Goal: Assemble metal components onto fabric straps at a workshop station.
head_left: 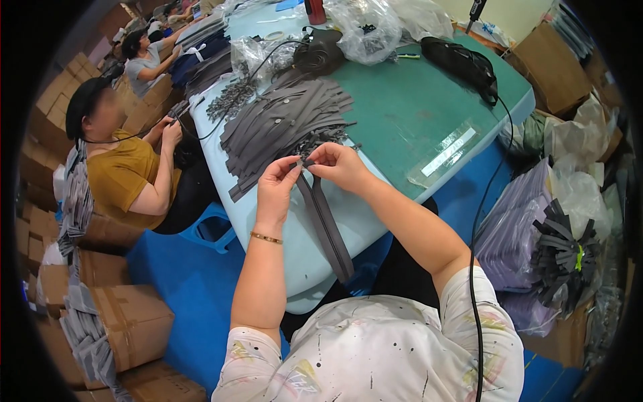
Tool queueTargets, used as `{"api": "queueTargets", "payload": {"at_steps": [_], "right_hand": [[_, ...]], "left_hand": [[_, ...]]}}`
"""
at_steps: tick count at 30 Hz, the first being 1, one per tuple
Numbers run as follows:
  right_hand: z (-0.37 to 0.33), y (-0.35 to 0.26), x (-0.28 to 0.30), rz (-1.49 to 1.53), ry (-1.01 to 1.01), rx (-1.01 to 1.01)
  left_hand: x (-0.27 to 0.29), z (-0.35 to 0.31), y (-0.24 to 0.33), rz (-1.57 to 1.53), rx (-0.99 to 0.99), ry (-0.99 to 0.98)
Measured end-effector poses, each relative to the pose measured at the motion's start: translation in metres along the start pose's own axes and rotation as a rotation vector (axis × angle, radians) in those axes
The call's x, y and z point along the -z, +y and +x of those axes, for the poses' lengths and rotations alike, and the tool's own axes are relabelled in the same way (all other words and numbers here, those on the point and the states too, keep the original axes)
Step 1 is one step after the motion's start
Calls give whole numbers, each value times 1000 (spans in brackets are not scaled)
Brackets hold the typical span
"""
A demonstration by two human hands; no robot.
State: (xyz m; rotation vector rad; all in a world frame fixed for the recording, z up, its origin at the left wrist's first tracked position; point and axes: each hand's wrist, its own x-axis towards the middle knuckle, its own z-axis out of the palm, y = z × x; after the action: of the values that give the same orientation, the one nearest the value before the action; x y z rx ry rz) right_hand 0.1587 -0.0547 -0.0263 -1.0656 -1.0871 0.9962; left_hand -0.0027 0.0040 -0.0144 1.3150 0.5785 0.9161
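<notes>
A dark grey zipper (325, 231) hangs from my fingertips and lies down over the table's near edge. My left hand (278, 179) pinches its upper end, thumb against forefinger. Close beside it, my right hand (338, 165) pinches the same end from the other side, its fingers closed. Any small part between the fingertips is too tiny to make out. Just beyond my hands spreads a large heap of grey zippers (284, 114), with a few small round pieces on top. A cluster of small dark metal-looking parts (231, 98) lies at the heap's far left.
A co-worker in a mustard shirt (127, 171) sits at the table's left side on a blue stool (209, 228). Clear plastic bags (368, 33) and a black pouch (462, 67) lie at the back. Cardboard boxes (130, 321) stand left; bagged zipper bundles (512, 228) stand right. A black cable (474, 268) passes my right arm.
</notes>
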Motion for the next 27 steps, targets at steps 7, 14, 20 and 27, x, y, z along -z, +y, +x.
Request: {"api": "queueTargets", "payload": {"at_steps": [7, 14, 20, 27], "right_hand": [[-3, -4, -2, -82, 40, -48], [-2, -2, 0, -122, 0, -87], [-1, 3, 0, -109, -11, -83], [0, 5, 5, -141, -44, -168]], "left_hand": [[2, -1, 1, 43, -8, -11], [1, -2, 3, 193, -38, -16], [3, -1, 1, 206, -27, -31], [3, -1, 0, 283, -16, -52]]}}
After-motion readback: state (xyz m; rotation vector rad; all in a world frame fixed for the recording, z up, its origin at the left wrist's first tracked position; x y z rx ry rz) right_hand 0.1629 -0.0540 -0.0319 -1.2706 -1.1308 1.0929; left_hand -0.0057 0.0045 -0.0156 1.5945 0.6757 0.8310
